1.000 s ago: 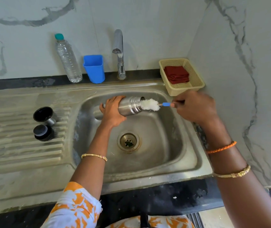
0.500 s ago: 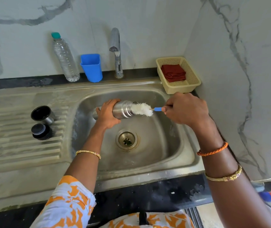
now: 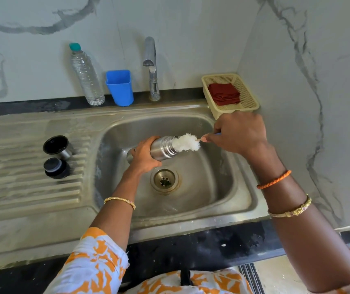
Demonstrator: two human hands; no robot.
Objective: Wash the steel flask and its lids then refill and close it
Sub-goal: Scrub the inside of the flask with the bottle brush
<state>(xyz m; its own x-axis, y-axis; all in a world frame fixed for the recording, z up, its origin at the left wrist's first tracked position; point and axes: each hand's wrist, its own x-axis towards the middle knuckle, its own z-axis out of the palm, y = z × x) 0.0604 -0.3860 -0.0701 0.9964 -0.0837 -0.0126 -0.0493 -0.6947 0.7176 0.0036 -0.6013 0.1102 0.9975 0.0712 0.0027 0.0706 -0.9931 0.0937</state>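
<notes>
Cylindrical steel flask (image 3: pixel 162 148) held on its side over the basin of the stainless steel sink (image 3: pixel 201 200), mouth to the right, above and just far of the round drain (image 3: pixel 165 181). Left hand (image 3: pixel 143 155) wrapped around the flask body, fingers curled over the top. White bristled bottle brush (image 3: pixel 185 143) partly inside the flask mouth, most of the bristle head outside. Right hand (image 3: pixel 239 133) closed on the brush's blue handle, pinched close to the bristles; handle mostly hidden by the hand. On the ribbed draining board at left, two lids just beside each other: steel cup-shaped lid with black inside (image 3: pixel 57 147) farther, black round stopper lid (image 3: pixel 56 168) nearer. Against the far wall, left to right: clear plastic bottle with teal cap (image 3: pixel 86 78), blue plastic tumbler (image 3: pixel 120 88), chrome tap (image 3: pixel 151 66). Cream perforated plastic basket (image 3: pixel 247 96) at far right corner, folded dark red cloth (image 3: pixel 224 94) inside.
</notes>
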